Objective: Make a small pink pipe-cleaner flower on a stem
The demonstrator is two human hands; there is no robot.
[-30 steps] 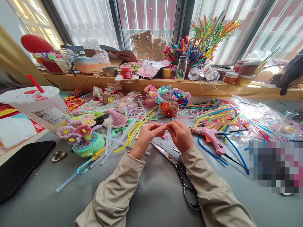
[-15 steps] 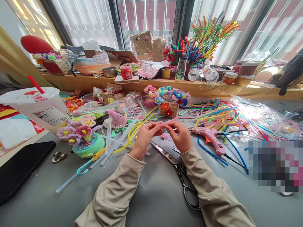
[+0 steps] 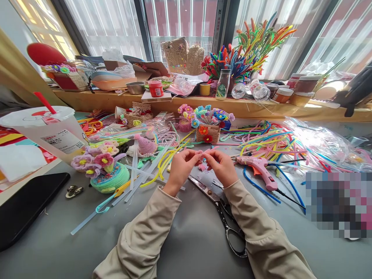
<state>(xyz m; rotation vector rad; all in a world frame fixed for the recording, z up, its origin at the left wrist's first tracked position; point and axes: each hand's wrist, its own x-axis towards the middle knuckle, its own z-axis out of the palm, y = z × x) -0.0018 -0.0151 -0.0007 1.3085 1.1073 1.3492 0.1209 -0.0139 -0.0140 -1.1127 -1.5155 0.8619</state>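
My left hand [image 3: 180, 169] and my right hand [image 3: 223, 167] meet above the middle of the grey table, with thumbs and fingertips pinched together. Between them is a small piece of pink pipe cleaner [image 3: 201, 152], mostly covered by the fingers. Just below the fingertips a small pink fuzzy piece [image 3: 202, 167] lies on the table. Black-handled scissors [image 3: 213, 196] rest between my forearms, blades pointing away to the left. A pink hot glue gun [image 3: 260, 168] lies on its side to the right of my right hand.
Loose coloured pipe cleaners [image 3: 267, 141] heap up at the right. Clear glue sticks [image 3: 145, 176] and a green pot of fuzzy flowers [image 3: 112, 179] lie left, near a drink cup [image 3: 58, 133] and black phone [image 3: 31, 205]. A flower basket [image 3: 207, 133] stands behind my hands.
My fingertips have shifted slightly around the pink pipe cleaner, still pinching it. The whole view has moved a little; the things on the table have stayed put.
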